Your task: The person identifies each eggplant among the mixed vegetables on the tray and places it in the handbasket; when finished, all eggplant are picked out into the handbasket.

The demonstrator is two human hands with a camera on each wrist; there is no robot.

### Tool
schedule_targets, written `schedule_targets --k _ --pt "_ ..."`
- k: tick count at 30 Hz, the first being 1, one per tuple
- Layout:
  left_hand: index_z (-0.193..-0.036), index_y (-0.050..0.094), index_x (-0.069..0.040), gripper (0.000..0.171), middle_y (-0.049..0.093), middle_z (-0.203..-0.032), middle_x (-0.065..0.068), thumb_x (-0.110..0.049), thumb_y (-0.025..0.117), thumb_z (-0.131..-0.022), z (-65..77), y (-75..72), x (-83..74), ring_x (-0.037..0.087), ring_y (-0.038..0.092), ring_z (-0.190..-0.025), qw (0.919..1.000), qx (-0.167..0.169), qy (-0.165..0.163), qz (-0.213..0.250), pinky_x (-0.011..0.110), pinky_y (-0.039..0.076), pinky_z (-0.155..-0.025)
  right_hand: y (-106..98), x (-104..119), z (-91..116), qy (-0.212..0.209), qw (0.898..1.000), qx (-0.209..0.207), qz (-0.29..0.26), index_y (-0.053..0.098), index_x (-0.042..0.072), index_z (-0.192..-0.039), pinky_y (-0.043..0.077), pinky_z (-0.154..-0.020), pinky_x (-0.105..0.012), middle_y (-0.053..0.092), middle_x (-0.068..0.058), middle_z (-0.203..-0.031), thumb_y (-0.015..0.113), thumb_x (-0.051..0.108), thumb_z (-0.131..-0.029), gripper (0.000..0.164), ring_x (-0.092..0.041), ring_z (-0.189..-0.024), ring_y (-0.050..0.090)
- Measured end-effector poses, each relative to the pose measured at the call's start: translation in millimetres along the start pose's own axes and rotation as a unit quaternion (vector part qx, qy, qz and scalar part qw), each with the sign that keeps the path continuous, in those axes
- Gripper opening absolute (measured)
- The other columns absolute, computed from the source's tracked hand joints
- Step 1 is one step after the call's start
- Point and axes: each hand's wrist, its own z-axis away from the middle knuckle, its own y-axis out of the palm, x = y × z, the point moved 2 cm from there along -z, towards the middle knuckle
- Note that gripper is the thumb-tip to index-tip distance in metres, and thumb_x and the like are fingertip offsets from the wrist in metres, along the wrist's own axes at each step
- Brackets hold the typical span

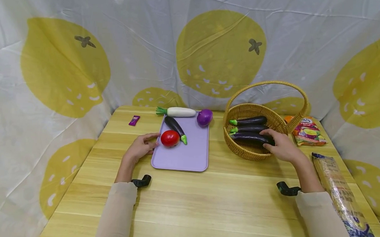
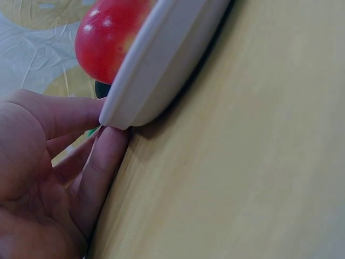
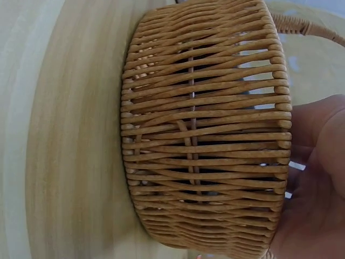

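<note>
With thumb and fingers, my left hand (image 1: 141, 147) pinches the left rim of a lilac tray (image 1: 191, 159); the left wrist view shows fingers above and below that rim (image 2: 121, 105). On the tray lie a red tomato (image 1: 170, 138) and a small eggplant (image 1: 173, 125) with a green stem. Reaching into a wicker basket (image 1: 244, 154), my right hand (image 1: 284, 147) grips the right end of the nearest eggplant (image 1: 248, 137). Two more eggplants (image 1: 248, 128) lie behind it. From the right wrist, the basket wall (image 3: 210, 135) hides the held eggplant.
A white radish (image 1: 180, 112) and a purple onion (image 1: 204, 117) lie at the tray's far edge. A small purple packet (image 1: 134, 120) is at the left. The basket's tall handle (image 1: 268, 83) arches over it. Right of it are a colourful bag (image 1: 308, 132) and a long clear package (image 1: 342, 196).
</note>
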Motion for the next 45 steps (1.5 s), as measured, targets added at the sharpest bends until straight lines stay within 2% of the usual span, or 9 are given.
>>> schedule_targets --k 6,10,24,30,33,39,45 --pt "-0.148 0.057 -0.013 0.049 0.062 -0.108 0.017 -0.009 0.066 -0.100 -1.4 0.2 2.8 0.022 0.058 -0.090 1.0000 0.000 -0.001 0.002 0.028 0.061 -0.078 0 3 -2 0.006 1.000 0.014 0.017 0.055 0.000 -0.140 0.043 -0.104 -0.068 0.058 -0.029 -0.140 0.068 0.011 -0.098 0.046 -0.052 -0.129 0.052" --pt "-0.148 0.056 -0.014 0.049 0.062 -0.111 0.018 -0.010 0.065 -0.100 -1.0 0.5 2.6 0.022 0.059 -0.091 1.0000 0.000 0.000 -0.001 0.028 0.062 -0.078 1 2 -2 0.003 1.000 0.005 0.013 0.056 -0.002 -0.139 0.047 -0.100 -0.064 0.062 -0.027 -0.135 0.070 0.014 -0.098 0.045 -0.047 -0.122 0.057" --pt "-0.149 0.056 -0.015 0.049 0.060 -0.109 0.019 -0.010 0.064 -0.101 -0.7 2.8 4.2 0.023 0.058 -0.090 1.0000 -0.001 -0.005 -0.005 0.027 0.061 -0.078 6 -5 -1 0.026 0.999 -0.026 -0.033 0.055 0.000 -0.141 0.049 -0.100 -0.062 0.063 -0.025 -0.131 0.063 0.032 -0.104 0.050 -0.045 -0.121 0.059" --pt "-0.149 0.056 -0.014 0.049 0.060 -0.111 0.019 -0.009 0.064 -0.101 -0.8 3.1 5.0 0.023 0.058 -0.091 1.0000 0.002 -0.005 0.000 0.027 0.061 -0.079 8 -3 0 0.030 0.997 -0.046 -0.057 0.053 0.002 -0.144 0.048 -0.102 -0.063 0.060 -0.024 -0.137 0.059 0.036 -0.105 0.052 -0.046 -0.124 0.058" --pt "-0.149 0.056 -0.014 0.049 0.060 -0.110 0.020 -0.009 0.064 -0.101 -3.8 2.6 8.4 0.023 0.058 -0.090 1.0000 0.001 -0.004 -0.001 0.028 0.061 -0.078 9 1 0 0.027 0.996 -0.061 -0.065 0.053 0.003 -0.144 0.048 -0.103 -0.062 0.059 -0.023 -0.139 0.060 0.037 -0.105 0.053 -0.043 -0.124 0.058" --pt "-0.150 0.055 -0.018 0.050 0.061 -0.113 0.018 -0.012 0.065 -0.101 -19.0 -0.8 29.1 0.022 0.057 -0.090 0.9999 -0.008 -0.003 -0.005 0.025 0.060 -0.076 16 18 -4 0.009 0.992 -0.093 -0.085 0.053 0.005 -0.144 0.046 -0.106 -0.060 0.059 -0.022 -0.139 0.063 0.036 -0.103 0.053 -0.040 -0.125 0.057" --pt "-0.148 0.058 -0.019 0.049 0.063 -0.114 0.016 -0.015 0.068 -0.100 -22.5 -2.0 31.7 0.019 0.059 -0.088 0.9997 -0.014 0.020 -0.002 0.023 0.060 -0.075 24 44 -10 -0.018 0.989 -0.102 -0.107 0.053 0.010 -0.144 0.049 -0.105 -0.056 0.060 -0.019 -0.139 0.063 0.037 -0.104 0.049 -0.036 -0.124 0.059"
